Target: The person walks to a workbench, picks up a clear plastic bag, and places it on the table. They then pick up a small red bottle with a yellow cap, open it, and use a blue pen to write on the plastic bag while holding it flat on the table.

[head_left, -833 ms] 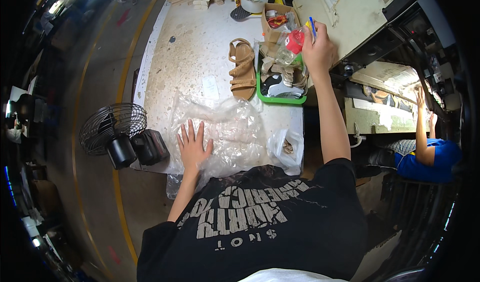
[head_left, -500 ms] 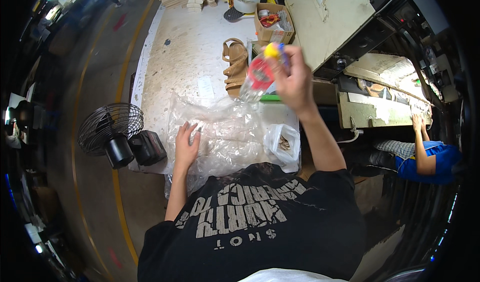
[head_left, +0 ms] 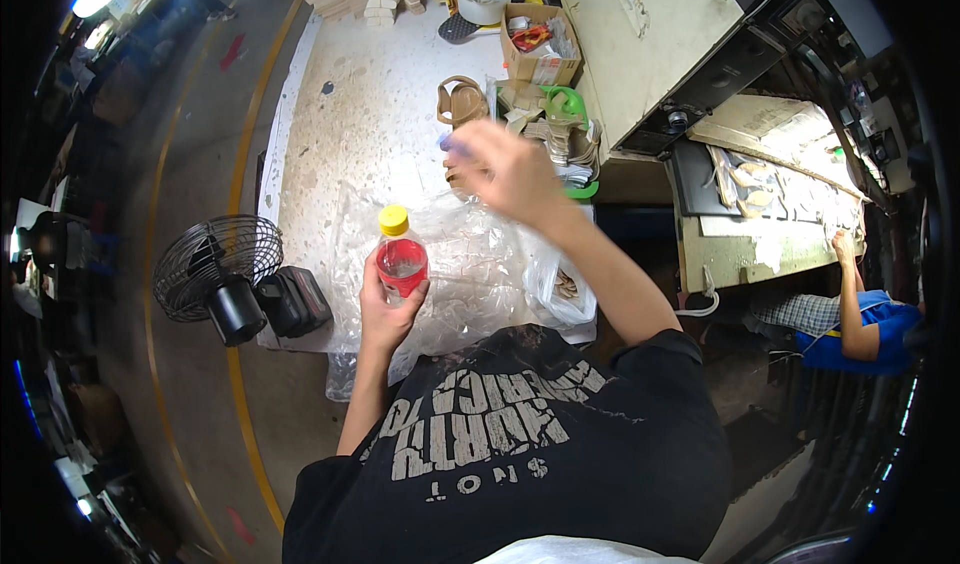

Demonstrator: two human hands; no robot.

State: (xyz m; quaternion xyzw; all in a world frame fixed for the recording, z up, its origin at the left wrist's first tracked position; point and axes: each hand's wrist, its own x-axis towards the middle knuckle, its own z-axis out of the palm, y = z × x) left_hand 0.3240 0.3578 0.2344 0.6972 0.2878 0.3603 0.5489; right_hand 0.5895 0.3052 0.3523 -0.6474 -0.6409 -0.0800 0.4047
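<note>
Upright in my left hand (head_left: 388, 309) is a clear plastic bottle (head_left: 403, 254) with a red label and a yellow cap (head_left: 393, 220). My fingers wrap round its label, above a crumpled sheet of clear plastic (head_left: 470, 284). My right hand (head_left: 510, 169) is raised over the table and smeared by motion. Its fingers are closed on a small blue thing (head_left: 447, 142), too blurred to name. Just beyond that hand lie tan sandals (head_left: 462, 102), partly hidden by it.
A green container (head_left: 580, 191) with stacked pieces and a cardboard box (head_left: 540, 69) line the table's right side. Near me sits a white plastic bag (head_left: 560, 304). A black fan (head_left: 225, 274) stands left of the table. Another person in blue (head_left: 868, 329) works at the right.
The bottle has passed from my right hand to my left, which was lying on the plastic sheet. My right hand has moved left, keeping a small blue thing in its fingers.
</note>
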